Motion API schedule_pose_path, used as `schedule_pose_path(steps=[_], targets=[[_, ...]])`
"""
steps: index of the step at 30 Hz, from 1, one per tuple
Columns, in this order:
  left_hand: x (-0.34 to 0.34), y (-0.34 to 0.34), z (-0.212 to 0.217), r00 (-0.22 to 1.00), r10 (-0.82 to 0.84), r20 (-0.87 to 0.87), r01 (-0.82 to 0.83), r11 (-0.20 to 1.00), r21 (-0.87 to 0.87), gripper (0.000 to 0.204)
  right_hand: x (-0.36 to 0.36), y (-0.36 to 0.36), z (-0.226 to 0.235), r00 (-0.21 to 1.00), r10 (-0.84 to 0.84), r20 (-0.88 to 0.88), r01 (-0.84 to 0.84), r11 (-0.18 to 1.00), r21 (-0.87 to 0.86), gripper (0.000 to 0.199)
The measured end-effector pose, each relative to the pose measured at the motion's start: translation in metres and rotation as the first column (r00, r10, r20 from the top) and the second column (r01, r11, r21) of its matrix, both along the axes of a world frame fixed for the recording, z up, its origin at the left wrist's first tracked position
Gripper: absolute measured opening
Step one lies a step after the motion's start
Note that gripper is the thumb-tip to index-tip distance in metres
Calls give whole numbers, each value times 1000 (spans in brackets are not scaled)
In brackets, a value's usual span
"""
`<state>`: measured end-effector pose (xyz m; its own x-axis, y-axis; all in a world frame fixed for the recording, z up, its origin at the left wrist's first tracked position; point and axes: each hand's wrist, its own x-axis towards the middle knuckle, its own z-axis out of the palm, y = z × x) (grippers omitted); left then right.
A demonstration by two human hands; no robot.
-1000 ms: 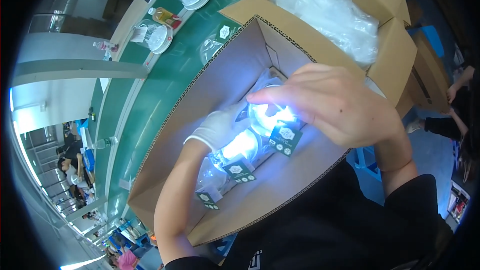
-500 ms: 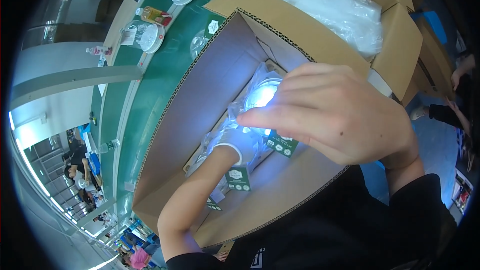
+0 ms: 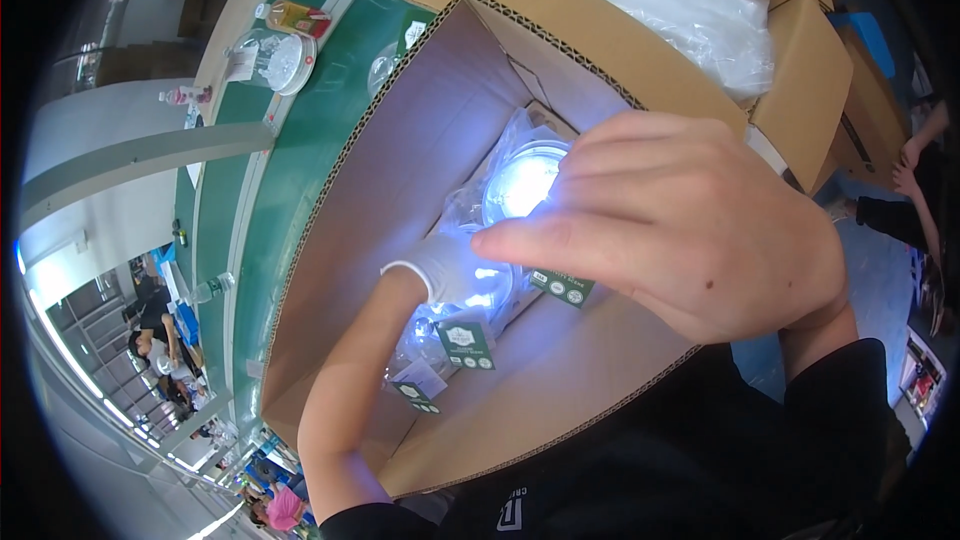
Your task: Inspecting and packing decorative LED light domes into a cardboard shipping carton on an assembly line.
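Note:
My right hand (image 3: 690,225) is bare and reaches over the open carton (image 3: 420,115). Its thumb and bent fingers sit around a brightly lit clear jar (image 3: 525,180); the fingertips are partly hidden. My left hand (image 3: 452,265), in a white glove, is down inside the carton, against another lit clear shape beside that jar. The left fingers are hidden behind the right thumb and the glare. Clear plastic film surrounds the jars. Green cards, one with a white emblem (image 3: 466,345), another at the left end (image 3: 417,396), stand along the near side of the row.
Beyond the carton runs a green conveyor (image 3: 315,130) with clear jars (image 3: 280,62) and an amber bottle (image 3: 297,18). A second carton at the upper right holds clear plastic bags (image 3: 650,5). At the far right, another person's arms (image 3: 915,165) show.
My left hand has shifted left inside the carton, uncovering more light below it. My right hand stays by the lit jar. The carton appears slightly higher and further left in the picture.

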<state>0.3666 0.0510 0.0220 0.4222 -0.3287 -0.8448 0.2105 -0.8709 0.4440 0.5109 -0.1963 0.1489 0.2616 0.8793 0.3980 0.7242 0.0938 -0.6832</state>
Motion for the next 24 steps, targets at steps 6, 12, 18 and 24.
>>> schedule_pose_path(steps=[6,12,18,24], targets=[[-3,-1,-8,999,-37,-22,40,985,166,38,-3,3,-2,1000,-4,7,4,1000,4,34],[-20,8,15,999,14,40,-9,993,-122,37,-5,5,-3,999,-19,37,19,1000,5,33],[-31,10,-2,982,-24,185,43,994,-97,37,-4,5,1,998,-9,59,10,1000,-4,32],[-9,4,8,938,-304,168,220,894,391,31,-3,4,2,995,50,83,-48,998,-26,34]])
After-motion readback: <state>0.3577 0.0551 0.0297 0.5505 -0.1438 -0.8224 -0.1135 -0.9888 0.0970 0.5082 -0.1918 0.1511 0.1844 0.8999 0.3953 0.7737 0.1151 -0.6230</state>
